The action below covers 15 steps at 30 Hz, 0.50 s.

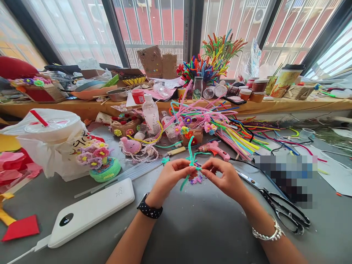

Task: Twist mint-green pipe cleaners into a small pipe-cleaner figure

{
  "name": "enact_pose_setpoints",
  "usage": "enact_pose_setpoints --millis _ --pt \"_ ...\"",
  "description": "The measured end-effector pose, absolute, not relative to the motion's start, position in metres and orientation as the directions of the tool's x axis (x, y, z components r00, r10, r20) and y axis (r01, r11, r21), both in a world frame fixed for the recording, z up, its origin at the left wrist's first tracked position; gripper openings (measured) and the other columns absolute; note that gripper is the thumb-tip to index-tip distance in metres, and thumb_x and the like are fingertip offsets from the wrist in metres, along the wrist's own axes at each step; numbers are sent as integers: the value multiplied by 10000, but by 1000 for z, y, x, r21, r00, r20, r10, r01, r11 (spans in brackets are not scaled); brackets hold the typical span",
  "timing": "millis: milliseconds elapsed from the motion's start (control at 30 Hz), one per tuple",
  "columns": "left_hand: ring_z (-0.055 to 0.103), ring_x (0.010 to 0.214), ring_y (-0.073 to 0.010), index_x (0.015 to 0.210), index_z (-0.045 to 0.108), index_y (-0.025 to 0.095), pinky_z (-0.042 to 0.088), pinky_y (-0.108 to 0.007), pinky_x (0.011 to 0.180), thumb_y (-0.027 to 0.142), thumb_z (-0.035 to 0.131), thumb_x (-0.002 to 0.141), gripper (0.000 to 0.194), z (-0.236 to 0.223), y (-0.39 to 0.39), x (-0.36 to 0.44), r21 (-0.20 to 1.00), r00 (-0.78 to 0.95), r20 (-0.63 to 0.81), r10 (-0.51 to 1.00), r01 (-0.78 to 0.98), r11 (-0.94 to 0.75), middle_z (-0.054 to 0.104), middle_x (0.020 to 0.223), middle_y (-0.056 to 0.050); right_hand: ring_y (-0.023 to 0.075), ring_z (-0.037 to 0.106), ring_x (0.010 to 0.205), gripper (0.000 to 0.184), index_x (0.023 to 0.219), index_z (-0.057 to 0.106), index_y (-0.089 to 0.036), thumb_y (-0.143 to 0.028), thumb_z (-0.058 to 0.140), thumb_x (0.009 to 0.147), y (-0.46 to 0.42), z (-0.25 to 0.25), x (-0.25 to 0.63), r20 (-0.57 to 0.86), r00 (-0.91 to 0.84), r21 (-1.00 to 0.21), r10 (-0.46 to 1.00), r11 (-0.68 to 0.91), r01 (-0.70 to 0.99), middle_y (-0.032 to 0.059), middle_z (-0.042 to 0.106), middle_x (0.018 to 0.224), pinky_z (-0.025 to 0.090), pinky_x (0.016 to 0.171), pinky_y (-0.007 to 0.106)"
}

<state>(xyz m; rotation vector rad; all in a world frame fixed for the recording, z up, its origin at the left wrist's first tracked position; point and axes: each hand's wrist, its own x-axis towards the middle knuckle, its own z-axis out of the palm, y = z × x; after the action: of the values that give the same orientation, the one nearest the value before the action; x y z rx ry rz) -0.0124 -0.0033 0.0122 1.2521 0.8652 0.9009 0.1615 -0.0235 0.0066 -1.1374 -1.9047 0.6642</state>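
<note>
Both hands meet above the middle of the grey table, pinching green pipe cleaners (190, 148) that are twisted together. My left hand (176, 171) grips them near the crossing, with one end sticking up and another hanging below. Between its thumb and fingers, my right hand (220, 175) holds a short arm of the same piece. Under the hands lies a small purple and pink fuzzy piece (196, 179), partly hidden. Just behind sits a pink glue gun (213, 148). A little green fuzzy piece (165, 160) rests left of the fingers.
Black-handled scissors (286, 209) lie at the right, near my forearm. On the left are a white power bank (92, 212) with a cable, a green flower pot (106, 169) and a bagged cup (55, 128). Behind, loose pipe cleaners (233, 135) and bottles (150, 114) crowd the table.
</note>
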Motion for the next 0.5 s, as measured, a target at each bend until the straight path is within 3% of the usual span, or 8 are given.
enact_pose_setpoints --millis 200,500 --pt "537 555 -124 661 683 144 431 -229 561 310 705 579 186 9 -3 -10 997 356 -59 933 -19 70 620 575 -16 130 544 650 138 791 574 -173 -290 501 800 -23 2 158 341 -308 -750 888 455 479 26 614 723 423 545 232" --pt "579 700 -149 823 694 159 444 -244 663 266 694 604 243 6 -2 -9 994 341 -57 938 -67 84 681 768 -44 127 540 628 191 763 577 -166 -323 484 817 -23 0 155 276 -231 -834 933 352 424 21 611 702 416 557 232"
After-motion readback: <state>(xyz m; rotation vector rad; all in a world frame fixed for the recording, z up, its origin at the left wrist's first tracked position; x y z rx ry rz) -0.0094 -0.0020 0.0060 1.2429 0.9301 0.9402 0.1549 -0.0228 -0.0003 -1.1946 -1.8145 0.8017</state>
